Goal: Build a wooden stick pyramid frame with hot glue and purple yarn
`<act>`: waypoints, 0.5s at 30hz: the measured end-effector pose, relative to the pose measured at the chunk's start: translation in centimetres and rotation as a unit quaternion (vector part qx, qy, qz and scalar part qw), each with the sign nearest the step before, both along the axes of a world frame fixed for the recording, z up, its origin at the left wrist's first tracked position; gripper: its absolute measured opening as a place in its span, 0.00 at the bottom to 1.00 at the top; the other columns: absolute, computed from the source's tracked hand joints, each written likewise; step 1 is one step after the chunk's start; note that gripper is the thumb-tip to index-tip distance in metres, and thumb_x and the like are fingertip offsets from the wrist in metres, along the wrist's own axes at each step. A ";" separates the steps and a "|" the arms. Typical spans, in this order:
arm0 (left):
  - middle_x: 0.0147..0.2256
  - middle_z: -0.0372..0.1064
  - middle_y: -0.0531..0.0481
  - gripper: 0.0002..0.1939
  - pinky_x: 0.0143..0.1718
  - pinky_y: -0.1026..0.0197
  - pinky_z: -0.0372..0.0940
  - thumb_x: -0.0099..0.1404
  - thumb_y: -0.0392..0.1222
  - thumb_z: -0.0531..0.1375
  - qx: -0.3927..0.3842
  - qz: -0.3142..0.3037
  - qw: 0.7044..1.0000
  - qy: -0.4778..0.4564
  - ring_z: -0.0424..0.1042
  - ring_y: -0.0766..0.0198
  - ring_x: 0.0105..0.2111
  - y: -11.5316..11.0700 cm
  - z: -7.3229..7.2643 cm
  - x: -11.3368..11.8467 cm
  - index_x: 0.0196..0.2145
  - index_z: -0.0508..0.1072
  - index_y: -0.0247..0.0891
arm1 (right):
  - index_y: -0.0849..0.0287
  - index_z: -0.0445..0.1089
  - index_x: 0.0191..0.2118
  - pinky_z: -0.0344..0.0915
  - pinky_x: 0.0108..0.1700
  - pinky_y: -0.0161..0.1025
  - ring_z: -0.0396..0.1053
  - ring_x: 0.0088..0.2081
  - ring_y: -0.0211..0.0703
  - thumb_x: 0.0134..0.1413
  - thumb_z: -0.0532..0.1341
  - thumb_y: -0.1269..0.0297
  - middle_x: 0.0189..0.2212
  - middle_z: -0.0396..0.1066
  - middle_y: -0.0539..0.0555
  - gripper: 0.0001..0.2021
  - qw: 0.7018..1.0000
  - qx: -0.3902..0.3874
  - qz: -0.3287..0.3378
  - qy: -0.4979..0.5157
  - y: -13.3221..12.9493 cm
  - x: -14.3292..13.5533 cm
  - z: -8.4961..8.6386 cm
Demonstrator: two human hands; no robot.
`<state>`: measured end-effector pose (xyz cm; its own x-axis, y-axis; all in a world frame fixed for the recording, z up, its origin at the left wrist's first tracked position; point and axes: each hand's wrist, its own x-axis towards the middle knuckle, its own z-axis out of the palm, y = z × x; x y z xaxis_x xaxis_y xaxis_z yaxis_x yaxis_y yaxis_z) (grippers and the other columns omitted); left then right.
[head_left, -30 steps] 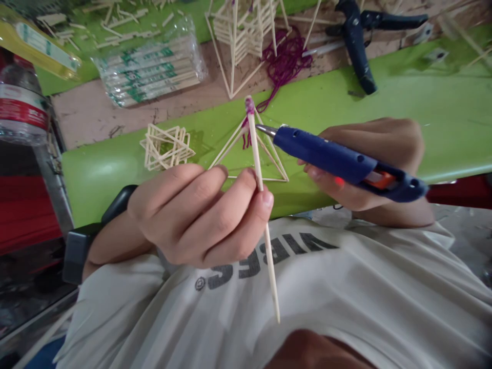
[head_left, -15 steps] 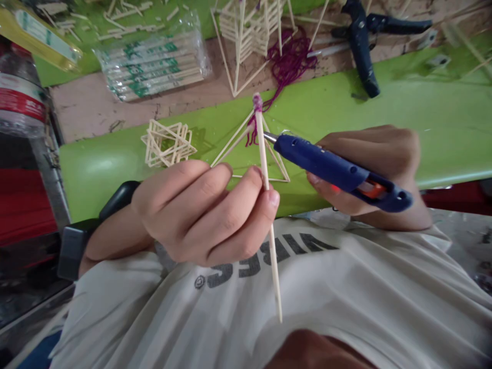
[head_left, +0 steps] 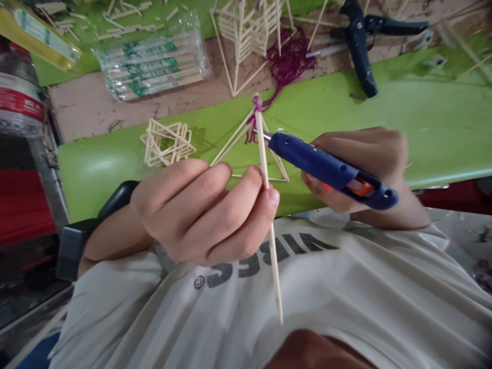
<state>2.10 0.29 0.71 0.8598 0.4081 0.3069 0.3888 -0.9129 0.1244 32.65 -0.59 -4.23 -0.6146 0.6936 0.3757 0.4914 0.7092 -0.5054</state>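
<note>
My left hand pinches a thin wooden stick between thumb and forefinger. The stick stands nearly upright in view, its lower end over my shirt. Purple yarn is wrapped around its top, with loose strands hanging beside it. My right hand is closed around a blue glue gun; its metal nozzle reaches to the yarn strands and passes behind the stick, so whether it touches cannot be seen. Behind both hands is a triangular stick frame, partly hidden by my left fingers.
On the green surface a small star-shaped stick structure lies left. Farther back are wrapped chopsticks, a larger stick structure, a purple yarn tangle and a dark-handled cutter. Bottles stand far left.
My right hand has shifted the glue gun slightly left, bringing the nozzle tip across behind the stick to the yarn strands. My left hand and the stick are almost still.
</note>
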 end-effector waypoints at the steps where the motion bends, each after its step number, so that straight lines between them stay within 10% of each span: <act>1: 0.34 0.81 0.61 0.18 0.20 0.62 0.64 0.68 0.31 0.68 0.034 -0.014 0.999 -0.007 0.80 0.65 0.27 0.0 -0.1 -0.3 0.48 0.80 0.55 | 0.53 0.70 0.39 0.59 0.26 0.41 0.56 0.23 0.34 0.65 0.65 0.64 0.27 0.66 0.45 0.03 1.000 0.005 0.004 -0.003 0.0 0.0 0.0; 7: 0.36 0.82 0.63 0.13 0.22 0.63 0.65 0.68 0.32 0.71 0.158 -0.065 0.975 -0.140 0.79 0.68 0.29 0.3 -1.1 -1.0 0.43 0.79 0.51 | 0.54 0.68 0.39 0.57 0.28 0.40 0.57 0.25 0.34 0.70 0.62 0.59 0.27 0.66 0.46 0.07 1.000 0.009 0.010 -0.003 0.0 -0.2 -0.4; 15: 0.30 0.78 0.58 0.16 0.21 0.60 0.67 0.68 0.62 0.74 -0.094 0.071 0.981 -0.152 0.76 0.64 0.24 -0.2 -6.4 -2.7 0.41 0.82 0.51 | 0.54 0.69 0.42 0.56 0.29 0.40 0.59 0.26 0.35 0.70 0.62 0.59 0.29 0.69 0.47 0.06 0.999 -0.032 -0.004 0.011 -0.4 -0.8 -0.2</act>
<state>-0.62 0.10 -5.64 0.6700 0.5914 0.4487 0.4297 -0.8019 0.4152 31.81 -0.99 -4.40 -0.6014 0.7213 0.3436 0.4846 0.6713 -0.5609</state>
